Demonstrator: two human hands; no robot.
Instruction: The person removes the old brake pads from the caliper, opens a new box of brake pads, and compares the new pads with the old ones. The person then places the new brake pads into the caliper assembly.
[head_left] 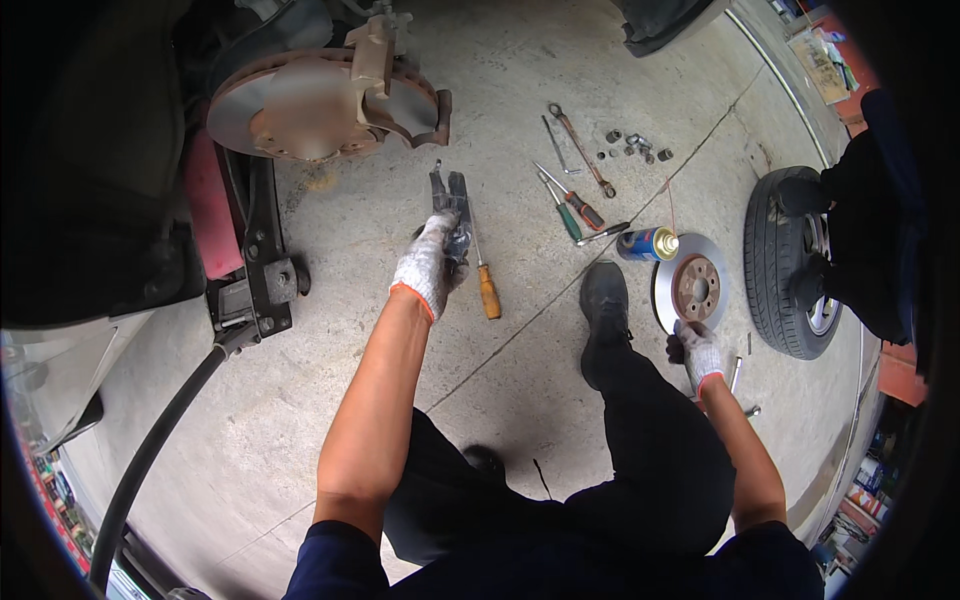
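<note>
My left hand (pixel 425 262), in a white work glove with an orange cuff, is closed around dark, flat pieces that look like brake pads (pixel 457 205). Its fingertips are partly hidden by them. An orange-handled screwdriver (pixel 487 290) lies on the floor just right of that hand. My right hand (pixel 698 352), gloved alike and darkened at the fingers, grips the near rim of a brake disc (pixel 718 270) with a shiny outer ring and rusty centre. A blue spray can (pixel 648 244) with a thin red straw is beside the disc.
At upper left, a rusty disc (pixel 235 112) and caliper bracket (pixel 373 60) hang on the car above a jack (pixel 262 250). Screwdrivers (pixel 583 210), a wrench (pixel 582 150) and several sockets (pixel 640 145) lie ahead. A wheel (pixel 783 265) lies at right, beside a person in dark clothes (pixel 870 230).
</note>
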